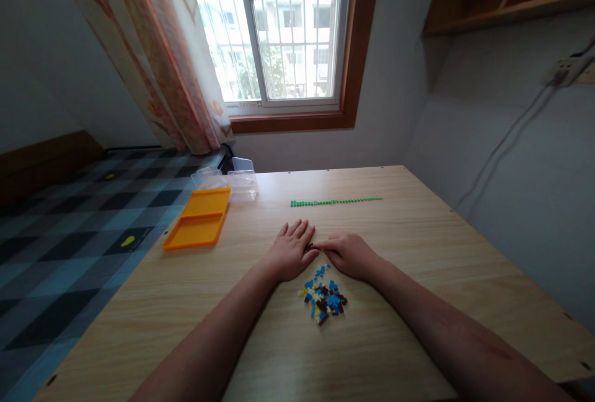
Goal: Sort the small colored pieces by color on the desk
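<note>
My left hand [292,251] lies flat on the wooden table, palm down with its fingers spread. Small dark brown pieces [309,246] show between its thumb and forefinger. From the right, my right hand [348,254] points its forefinger at these pieces, its tip close to them; the other fingers are curled under, and whether they hold anything is hidden. Just nearer to me lies a loose pile of small blue, brown and yellow blocks [324,298]. Beyond both hands, a long thin row of small green blocks [335,202] runs across the table.
An orange two-part tray [201,218] lies at the table's left edge, with clear plastic containers [242,184] behind it. The wooden table [418,235] reaches the wall below the window. A bed with a checked cover [60,235] stands at the left.
</note>
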Tool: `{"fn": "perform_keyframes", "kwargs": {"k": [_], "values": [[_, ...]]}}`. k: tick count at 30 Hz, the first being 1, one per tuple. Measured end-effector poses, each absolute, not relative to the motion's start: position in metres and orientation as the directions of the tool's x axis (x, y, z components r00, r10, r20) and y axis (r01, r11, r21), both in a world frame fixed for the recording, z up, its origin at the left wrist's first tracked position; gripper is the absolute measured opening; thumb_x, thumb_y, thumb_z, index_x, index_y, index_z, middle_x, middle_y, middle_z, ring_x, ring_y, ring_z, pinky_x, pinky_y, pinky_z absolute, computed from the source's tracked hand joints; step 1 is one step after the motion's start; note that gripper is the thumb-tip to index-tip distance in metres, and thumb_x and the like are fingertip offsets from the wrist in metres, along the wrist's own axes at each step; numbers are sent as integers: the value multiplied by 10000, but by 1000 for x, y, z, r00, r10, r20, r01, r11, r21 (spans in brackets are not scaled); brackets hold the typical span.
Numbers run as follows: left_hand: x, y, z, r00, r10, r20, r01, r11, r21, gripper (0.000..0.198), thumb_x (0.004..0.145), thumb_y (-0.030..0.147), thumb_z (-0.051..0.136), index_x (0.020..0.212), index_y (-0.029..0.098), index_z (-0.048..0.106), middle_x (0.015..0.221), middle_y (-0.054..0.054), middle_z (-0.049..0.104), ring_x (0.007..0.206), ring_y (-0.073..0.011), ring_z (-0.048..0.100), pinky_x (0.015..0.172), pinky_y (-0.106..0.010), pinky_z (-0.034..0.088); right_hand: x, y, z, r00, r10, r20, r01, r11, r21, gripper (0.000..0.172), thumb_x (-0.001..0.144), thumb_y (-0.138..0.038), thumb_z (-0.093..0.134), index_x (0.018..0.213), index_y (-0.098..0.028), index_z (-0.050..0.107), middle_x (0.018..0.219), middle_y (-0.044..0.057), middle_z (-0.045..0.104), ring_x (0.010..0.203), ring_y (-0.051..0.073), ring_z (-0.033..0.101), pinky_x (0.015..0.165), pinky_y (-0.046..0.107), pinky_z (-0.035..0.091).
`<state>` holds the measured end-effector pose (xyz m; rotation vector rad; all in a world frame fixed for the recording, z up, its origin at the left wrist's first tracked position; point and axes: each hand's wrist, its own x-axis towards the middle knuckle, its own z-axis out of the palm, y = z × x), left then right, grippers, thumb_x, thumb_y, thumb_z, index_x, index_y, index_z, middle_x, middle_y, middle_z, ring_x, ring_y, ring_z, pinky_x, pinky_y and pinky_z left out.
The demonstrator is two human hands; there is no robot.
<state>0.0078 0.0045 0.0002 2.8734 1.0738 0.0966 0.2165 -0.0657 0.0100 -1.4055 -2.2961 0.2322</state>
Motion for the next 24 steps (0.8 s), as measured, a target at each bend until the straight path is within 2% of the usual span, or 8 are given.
{"fn": "perform_keyframes", "kwargs": {"k": [11,18,20,24], "values": [[8,4,1,755,655,35,650,-754,90,664,996,573,301,1544,198,317,1621,-126,278,1515,-294,191,1225,-515,137,216,-66,11,-395,882,258,813,466,-350,352,955,-228,496,1218,-314,714,938,51,761,850,193,658,775,288,457],[6,4,3,754,655,44,648,-753,115,648,997,564,309,1533,200,339,1617,-122,290,1512,-280,207,1226,-512,154,230,-68,11,-392,878,274,733,478,-484,350,907,-191,535,1191,-269,723,1093,59,755,966,201,682,872,309,488],[6,5,2,754,655,55,645,-753,129,644,994,566,321,1527,206,349,1612,-117,305,1508,-275,220,1226,-508,162,234,-70,12,-391,876,284,710,483,-512,327,890,-188,561,1160,-255,734,1022,53,764,887,187,685,819,290,489],[4,6,3,750,656,87,639,-752,164,621,992,548,345,1517,218,368,1593,-105,350,1486,-261,276,1226,-485,185,236,-75,18,-389,878,279,700,478,-530,143,866,-210,619,912,-209,755,724,9,695,641,132,591,630,237,415]]}}
